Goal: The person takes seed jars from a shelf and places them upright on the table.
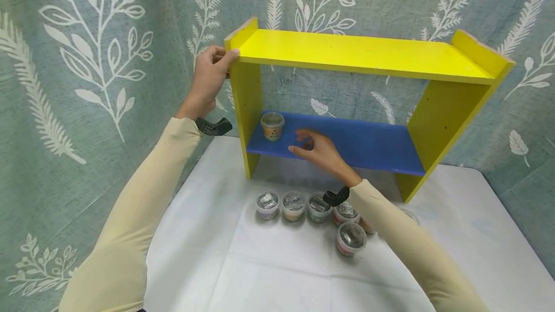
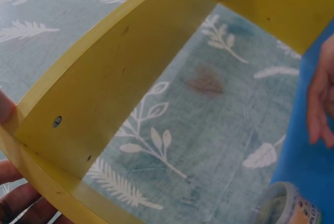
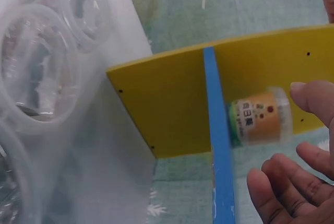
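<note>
The small cup (image 1: 272,125) stands upright at the left end of the blue shelf (image 1: 368,143), close to the yellow side panel (image 1: 246,110), and nothing holds it. Your right hand (image 1: 318,150) hovers just beside it over the shelf, fingers loosely spread and holding nothing, so by my reading one cup is placed and the others are yet to be stocked. Your left hand (image 1: 210,78) grips the top left corner of the yellow rack (image 1: 360,54), thumb on top, steadying it.

The next move likely calls for reaching down to the cups on the table (image 1: 295,206), which sit in a row just in front of the rack.

The rack is flat painted board with square edges; the cup is a short, round plastic tub with a printed label. The table cups are clear, with crinkled, shiny lids. A white sheet covers the table (image 1: 225,254).
</note>
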`<action>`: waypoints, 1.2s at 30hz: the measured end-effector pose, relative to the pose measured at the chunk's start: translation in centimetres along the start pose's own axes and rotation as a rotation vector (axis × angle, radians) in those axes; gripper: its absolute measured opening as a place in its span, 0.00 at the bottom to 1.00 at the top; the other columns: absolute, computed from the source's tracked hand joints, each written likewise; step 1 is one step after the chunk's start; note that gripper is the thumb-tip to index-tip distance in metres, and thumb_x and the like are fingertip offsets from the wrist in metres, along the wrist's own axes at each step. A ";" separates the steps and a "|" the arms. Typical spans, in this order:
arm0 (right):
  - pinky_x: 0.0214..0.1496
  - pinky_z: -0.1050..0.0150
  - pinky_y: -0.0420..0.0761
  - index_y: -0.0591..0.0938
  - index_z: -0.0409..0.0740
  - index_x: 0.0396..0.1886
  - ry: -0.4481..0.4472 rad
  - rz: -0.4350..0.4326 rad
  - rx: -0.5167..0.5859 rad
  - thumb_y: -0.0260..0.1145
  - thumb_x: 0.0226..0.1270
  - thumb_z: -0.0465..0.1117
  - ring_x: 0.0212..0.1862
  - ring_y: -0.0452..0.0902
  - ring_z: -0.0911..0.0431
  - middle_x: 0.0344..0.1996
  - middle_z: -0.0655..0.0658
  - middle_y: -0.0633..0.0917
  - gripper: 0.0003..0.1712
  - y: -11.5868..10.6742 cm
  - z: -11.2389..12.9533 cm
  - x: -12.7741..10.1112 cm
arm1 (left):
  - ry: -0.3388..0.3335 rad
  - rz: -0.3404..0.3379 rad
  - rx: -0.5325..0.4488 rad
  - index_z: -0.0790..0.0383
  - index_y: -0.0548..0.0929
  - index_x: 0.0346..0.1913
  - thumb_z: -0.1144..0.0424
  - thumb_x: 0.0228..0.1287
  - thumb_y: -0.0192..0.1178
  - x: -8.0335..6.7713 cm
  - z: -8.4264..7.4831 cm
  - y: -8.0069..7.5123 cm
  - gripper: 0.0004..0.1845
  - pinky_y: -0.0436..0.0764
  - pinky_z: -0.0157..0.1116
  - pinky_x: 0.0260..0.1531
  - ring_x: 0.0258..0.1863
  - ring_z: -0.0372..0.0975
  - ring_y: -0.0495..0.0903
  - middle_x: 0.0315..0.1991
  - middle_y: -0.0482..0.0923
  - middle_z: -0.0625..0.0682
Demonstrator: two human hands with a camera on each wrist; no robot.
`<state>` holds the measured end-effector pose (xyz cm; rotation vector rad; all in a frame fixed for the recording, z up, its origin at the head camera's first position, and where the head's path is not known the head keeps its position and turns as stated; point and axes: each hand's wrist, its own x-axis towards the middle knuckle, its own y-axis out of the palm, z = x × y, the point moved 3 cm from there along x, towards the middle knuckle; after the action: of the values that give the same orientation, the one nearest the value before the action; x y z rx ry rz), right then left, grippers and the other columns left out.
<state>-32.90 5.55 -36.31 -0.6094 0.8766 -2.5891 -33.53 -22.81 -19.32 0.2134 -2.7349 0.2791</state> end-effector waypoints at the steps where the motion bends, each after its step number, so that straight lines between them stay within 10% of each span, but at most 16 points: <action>1: 0.45 0.52 0.82 0.74 0.49 0.72 0.011 0.002 0.005 0.69 0.69 0.62 0.50 0.81 0.53 0.59 0.44 0.81 0.38 0.1 -0.1 0.3 | 0.000 -0.001 0.000 0.59 0.79 0.55 0.46 0.73 0.63 0.0 0.0 0.0 0.20 0.77 0.40 0.54 0.48 0.43 0.78 0.50 0.77 0.51; 36: 0.42 0.52 0.83 0.65 0.45 0.78 0.074 -0.041 0.030 0.69 0.70 0.61 0.47 0.82 0.51 0.61 0.39 0.79 0.46 3.3 -0.3 6.5 | 0.002 -0.006 0.002 0.59 0.79 0.55 0.47 0.74 0.62 0.1 0.0 -0.2 0.20 0.78 0.39 0.54 0.49 0.43 0.78 0.51 0.78 0.52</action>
<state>-37.94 0.31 -36.75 -0.5316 0.8551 -2.6724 -33.53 -23.05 -19.24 0.2216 -2.7312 0.2797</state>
